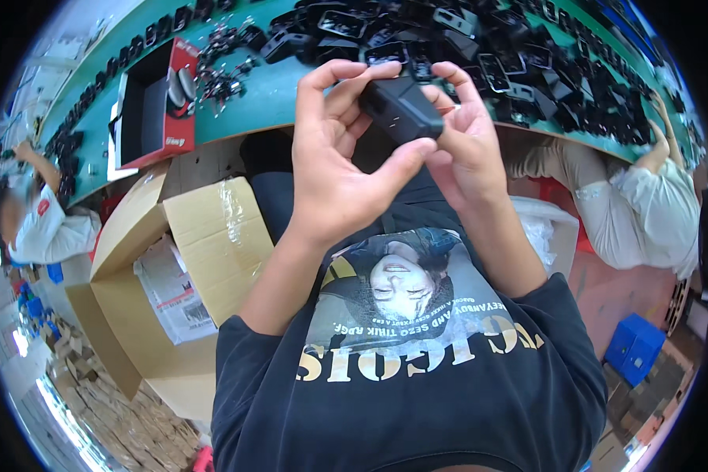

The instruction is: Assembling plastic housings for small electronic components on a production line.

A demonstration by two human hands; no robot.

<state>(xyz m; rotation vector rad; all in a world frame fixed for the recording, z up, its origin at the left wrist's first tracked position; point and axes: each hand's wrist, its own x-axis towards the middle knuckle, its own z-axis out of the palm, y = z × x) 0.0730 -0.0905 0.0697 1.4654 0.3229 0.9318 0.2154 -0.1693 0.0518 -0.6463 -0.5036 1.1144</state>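
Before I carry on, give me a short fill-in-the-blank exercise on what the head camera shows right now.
1. The left hand and right hand hold a small case coloured ____.
2. The open box on the table has outer sides coloured ____.
3. The large cardboard box stands on the person's ____ side.
4. The printed paper lies ____ the cardboard box.

Missing words: black; red; left; inside.

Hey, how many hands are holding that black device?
2: the left hand at the left of the black device, the right hand at its right. Some fingertips are hidden behind it.
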